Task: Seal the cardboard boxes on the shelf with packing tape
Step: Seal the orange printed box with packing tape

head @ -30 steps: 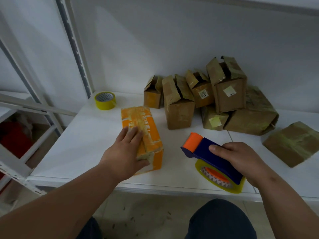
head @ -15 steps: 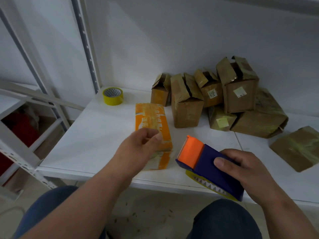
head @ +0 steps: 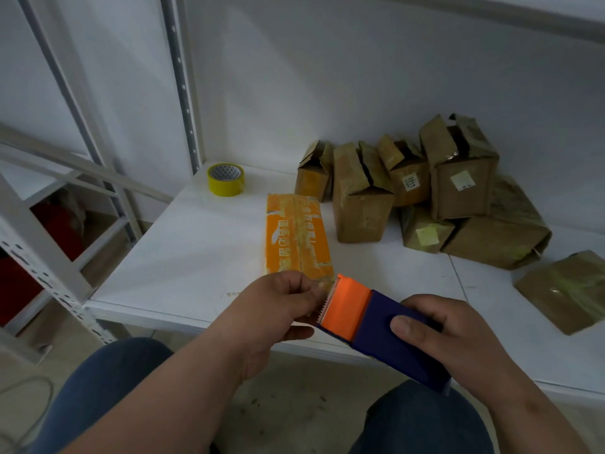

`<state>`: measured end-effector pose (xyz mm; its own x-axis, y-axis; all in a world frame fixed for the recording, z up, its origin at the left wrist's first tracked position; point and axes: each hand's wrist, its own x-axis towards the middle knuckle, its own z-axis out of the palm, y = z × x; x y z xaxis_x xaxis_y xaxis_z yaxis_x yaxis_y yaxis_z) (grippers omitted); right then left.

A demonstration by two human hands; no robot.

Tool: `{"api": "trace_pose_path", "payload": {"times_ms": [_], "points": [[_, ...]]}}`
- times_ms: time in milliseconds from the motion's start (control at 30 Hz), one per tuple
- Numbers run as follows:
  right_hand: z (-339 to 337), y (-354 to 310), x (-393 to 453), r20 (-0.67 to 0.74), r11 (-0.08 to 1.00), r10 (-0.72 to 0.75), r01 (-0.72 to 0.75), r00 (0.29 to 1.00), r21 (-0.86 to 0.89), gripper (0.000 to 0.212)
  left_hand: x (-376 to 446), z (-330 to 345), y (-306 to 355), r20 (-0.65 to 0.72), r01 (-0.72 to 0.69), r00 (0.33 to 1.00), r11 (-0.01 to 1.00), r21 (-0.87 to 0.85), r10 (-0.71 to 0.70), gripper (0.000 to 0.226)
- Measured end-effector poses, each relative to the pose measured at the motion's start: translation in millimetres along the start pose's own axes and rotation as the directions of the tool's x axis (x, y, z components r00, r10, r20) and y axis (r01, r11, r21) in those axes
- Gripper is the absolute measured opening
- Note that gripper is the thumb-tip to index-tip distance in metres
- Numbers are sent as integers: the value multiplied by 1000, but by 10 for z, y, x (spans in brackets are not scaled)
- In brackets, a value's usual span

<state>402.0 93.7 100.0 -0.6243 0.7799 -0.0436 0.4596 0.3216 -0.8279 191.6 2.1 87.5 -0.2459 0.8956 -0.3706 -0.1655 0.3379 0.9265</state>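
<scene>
Orange box (head: 296, 239) lies flat on the shelf (head: 183, 257), let go a second ago; the left hand (head: 278, 306) now pinches the tape end at the dispenser (head: 376, 329) (fingers of the right hand (head: 448, 335) wrapped round it), so taping looks imminent

Premises present as a storeroom or packing area: white slotted-steel shelf (head: 203, 257) racking, worn cardboard boxes (head: 361, 198) stacked against bare wall, tape roll (head: 226, 180).

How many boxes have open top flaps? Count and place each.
4, along the back wall: small orange-brown box, tall box beside it, labelled box behind, large box stacked at right. More may hide behind.
</scene>
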Motion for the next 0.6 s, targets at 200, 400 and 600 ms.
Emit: {"api": "trace_pose_path", "payload": {"times_ms": [200, 400, 600], "points": [[72, -39, 22, 24, 997, -60, 61, 998, -52, 42, -11, -62, -26, -166, -44, 984, 995, 95, 59, 21], [40, -133, 134, 110, 976, -171, 183, 979, -115, 44, -33, -151, 46, -247, -96, 961, 986, 140, 128, 22], [-238, -142, 224, 128, 979, -156, 171, 979, -114, 50, -27, -487, 301, -379, -195, 911, 980, -43, 165, 23]]}}
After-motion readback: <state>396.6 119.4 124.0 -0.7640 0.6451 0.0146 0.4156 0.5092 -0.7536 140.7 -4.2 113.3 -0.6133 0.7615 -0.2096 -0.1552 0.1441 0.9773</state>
